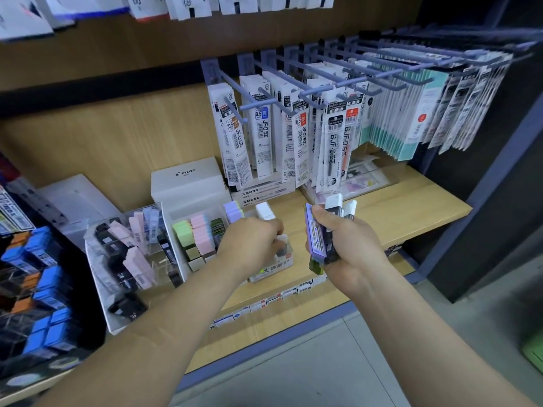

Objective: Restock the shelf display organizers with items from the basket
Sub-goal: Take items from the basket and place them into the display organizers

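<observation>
My right hand (349, 245) grips a bundle of erasers (318, 239): purple and black sleeves, with white ends sticking up above my fingers. My left hand (249, 239) reaches down into a small open box (273, 268) on the wooden shelf and pinches a white eraser (282, 240) over it. Another white eraser (265, 211) stands just behind that hand. Left of the box, a clear organizer (202, 230) holds green, pink and purple erasers in compartments. No basket is in view.
A tilted clear bin (126, 259) of pink and black erasers sits further left, beside blue boxes (47, 289). A white Pilot box (188, 179) stands behind. Refill packs hang on pegs (323, 127) above the shelf (411, 207). Grey floor lies below.
</observation>
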